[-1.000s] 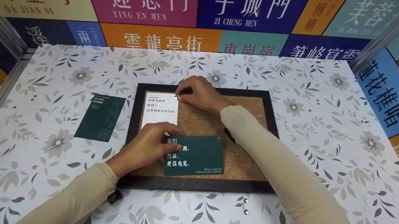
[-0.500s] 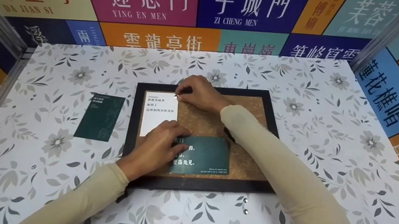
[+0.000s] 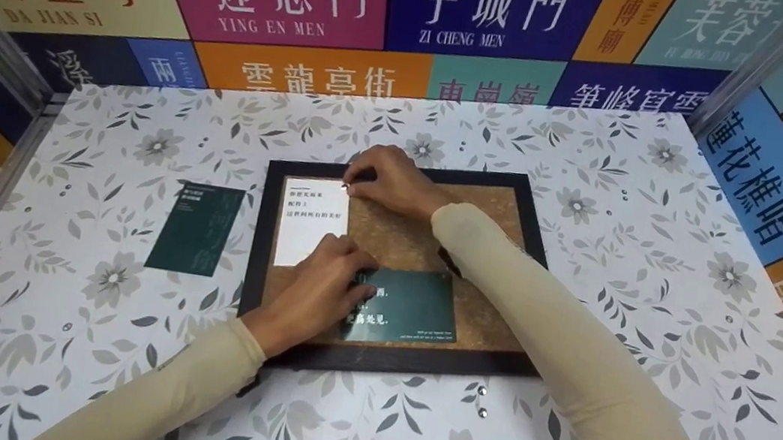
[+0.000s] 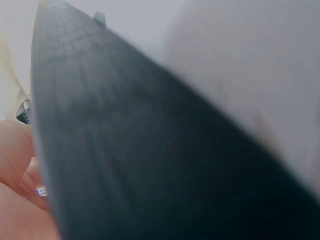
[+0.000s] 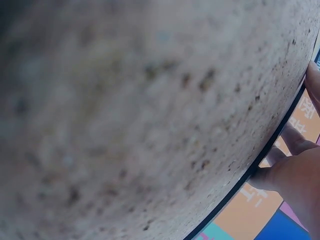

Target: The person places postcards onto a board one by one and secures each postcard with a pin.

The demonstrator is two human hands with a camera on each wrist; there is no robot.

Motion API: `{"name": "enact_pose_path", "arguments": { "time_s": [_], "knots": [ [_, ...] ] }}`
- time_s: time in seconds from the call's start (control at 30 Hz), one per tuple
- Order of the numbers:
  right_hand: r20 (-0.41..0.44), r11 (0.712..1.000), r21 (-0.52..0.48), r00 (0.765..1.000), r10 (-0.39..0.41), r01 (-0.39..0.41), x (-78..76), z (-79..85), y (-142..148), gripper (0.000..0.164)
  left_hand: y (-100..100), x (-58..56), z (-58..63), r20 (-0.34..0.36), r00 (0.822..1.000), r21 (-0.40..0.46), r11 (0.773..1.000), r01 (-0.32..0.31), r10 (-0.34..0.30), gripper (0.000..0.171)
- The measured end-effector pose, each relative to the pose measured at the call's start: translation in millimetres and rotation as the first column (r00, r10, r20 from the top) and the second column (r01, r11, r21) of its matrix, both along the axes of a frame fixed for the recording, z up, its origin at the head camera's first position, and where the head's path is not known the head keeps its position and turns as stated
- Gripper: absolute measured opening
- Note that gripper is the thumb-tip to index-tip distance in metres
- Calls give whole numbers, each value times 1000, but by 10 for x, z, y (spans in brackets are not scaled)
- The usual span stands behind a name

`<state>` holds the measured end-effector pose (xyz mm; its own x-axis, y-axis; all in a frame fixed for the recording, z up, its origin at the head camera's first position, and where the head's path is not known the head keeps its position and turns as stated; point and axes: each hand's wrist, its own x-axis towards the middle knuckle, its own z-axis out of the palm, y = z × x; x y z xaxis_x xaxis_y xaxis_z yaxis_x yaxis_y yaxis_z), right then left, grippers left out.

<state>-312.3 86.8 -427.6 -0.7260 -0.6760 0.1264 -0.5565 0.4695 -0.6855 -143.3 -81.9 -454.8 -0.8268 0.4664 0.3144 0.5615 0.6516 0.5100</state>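
Both arms in, and it's the right reaching farther forward!
Here's the right arm (image 3: 556, 348), beige-sleeved, slanting long from the lower right, and at its end the right grip (image 3: 400, 182), knuckles up, thumb and forefinger pinched together. Nearer in, the left arm (image 3: 173, 382), sleeved to match, angles up from its own side; the left grip (image 3: 321, 283) sits low, fingers bent, thumb pointing across to the right.

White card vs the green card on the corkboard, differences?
Colour: the white card has dark text, the green card has white text. Orientation: the white card is portrait, the green card landscape. Place: the white card sits upper left on the corkboard; the green card is lower, nearer the middle, partly covered by the left hand. Both carry Chinese characters.
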Motion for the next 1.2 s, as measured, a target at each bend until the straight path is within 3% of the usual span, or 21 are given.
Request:
{"name": "enact_pose_path", "arguments": {
  "time_s": [0.13, 0.37, 0.57, 0.63, 0.83, 1.0, 1.2],
  "knots": [
    [1, 1000, -1, 1000, 10, -10, -8, 3, -9, 14, 12, 38, 77, -28, 1000, -37, 999, -4, 3, 23],
    [-7, 1000, 2, 1000, 17, -17, -11, 19, 15, 13, 37, 68, 191, -3, 1000, -45, 999, 6, -6, 19],
    [-14, 1000, 0, 1000, 23, -23, -17, 10, 12, 13, 28, 52, 161, -18, 1000, -24, 1000, 3, -4, 16],
    [-17, 1000, 10, 1000, 18, -17, -16, 10, 9, 13, 11, 45, 134, -57, 998, -13, 1000, 1, -2, 13],
    [-19, 1000, 6, 1000, 13, -13, -21, 15, -9, 13, -66, 146, 225, -144, 989, -37, 999, -21, 16, 13],
    [-17, 1000, -3, 1000, 12, -12, -16, 17, -13, 12, -109, 305, 292, -167, 983, -42, 996, -81, 73, 18],
    [-10, 1000, -13, 1000, 8, -8, 6, 7, 4, 13, -82, 540, 266, -77, 983, 26, 986, -167, 168, 40]
  ]
}}
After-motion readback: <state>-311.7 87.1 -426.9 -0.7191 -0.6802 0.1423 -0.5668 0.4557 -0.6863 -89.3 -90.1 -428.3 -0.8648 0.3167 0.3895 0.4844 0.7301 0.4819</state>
